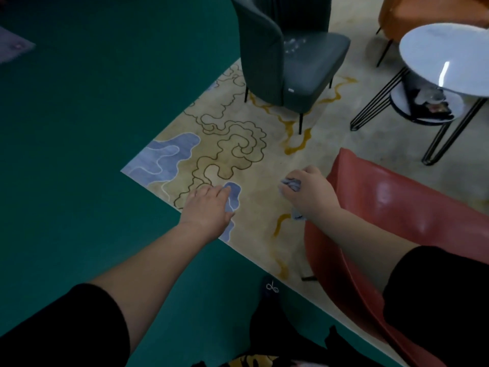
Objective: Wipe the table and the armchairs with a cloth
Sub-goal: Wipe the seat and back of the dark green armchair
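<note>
Both hands reach out over the rug (238,154), near the red armchair (397,207) at the right. The right hand (312,194) is curled round a bunched pale blue cloth (290,185), with a scrap of it showing below the wrist; the hand hangs just left of the chair's curved back edge, and whether the cloth touches the leather cannot be told. The left hand (209,207) is loose, fingers nearly straight and spread forward, holding nothing, hovering above the rug's near left corner.

Judging from this, the step in hand is wiping the red armchair's back. To do it well, the cloth would be better flattened under the palm than kept in a ball, so more of it meets the surface, and drawn along the rim in overlapping passes from the top edge downward. The free left hand could steady the chair so it does not slide.

Farther off stand the grey armchair (291,62), with pale smears on its seat, and the round white table (436,56) at the far right, an orange armchair (423,11) beyond it. All seem to need attention yet.
</note>
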`<state>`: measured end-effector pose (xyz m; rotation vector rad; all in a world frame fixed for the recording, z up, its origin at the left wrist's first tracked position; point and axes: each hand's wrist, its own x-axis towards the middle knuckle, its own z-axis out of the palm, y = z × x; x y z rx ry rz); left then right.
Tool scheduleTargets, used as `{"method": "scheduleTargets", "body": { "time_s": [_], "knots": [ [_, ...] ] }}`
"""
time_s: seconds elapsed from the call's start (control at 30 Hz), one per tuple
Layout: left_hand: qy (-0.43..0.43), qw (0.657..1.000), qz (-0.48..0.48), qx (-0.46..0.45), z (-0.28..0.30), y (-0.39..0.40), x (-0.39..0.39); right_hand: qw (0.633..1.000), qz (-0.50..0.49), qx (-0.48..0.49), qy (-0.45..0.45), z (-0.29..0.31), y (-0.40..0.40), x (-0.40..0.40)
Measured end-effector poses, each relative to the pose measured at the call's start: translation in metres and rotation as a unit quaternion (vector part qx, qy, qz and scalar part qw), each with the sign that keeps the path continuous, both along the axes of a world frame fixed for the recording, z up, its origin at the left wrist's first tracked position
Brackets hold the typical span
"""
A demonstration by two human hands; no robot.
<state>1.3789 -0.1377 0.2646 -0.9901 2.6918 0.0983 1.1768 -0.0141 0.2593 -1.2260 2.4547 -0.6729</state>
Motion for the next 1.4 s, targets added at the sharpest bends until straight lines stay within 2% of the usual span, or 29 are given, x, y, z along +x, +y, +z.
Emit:
{"method": "scheduleTargets", "body": {
  "time_s": [0.33,0.67,1.0,1.17,1.4],
  "knots": [
    [-0.014,1.000,-0.012,0.005,0.000,-0.085,-0.093,1.000,-0.015,0.014,-0.006,0.006,-0.087,-0.084],
    [-0.031,0.999,-0.004,0.022,-0.012,-0.187,-0.138,0.998,-0.051,0.045,-0.003,-0.011,-0.179,-0.125],
    [-0.019,0.997,-0.064,0.033,-0.014,-0.333,-0.208,0.992,-0.120,0.045,-0.013,-0.012,-0.298,-0.179],
    [-0.023,0.995,-0.095,0.030,-0.020,-0.373,-0.239,0.985,-0.168,0.029,-0.032,-0.018,-0.330,-0.206],
    [-0.007,0.994,-0.106,0.027,-0.027,-0.422,-0.303,0.984,-0.175,0.028,-0.028,-0.021,-0.380,-0.269]
  ]
}}
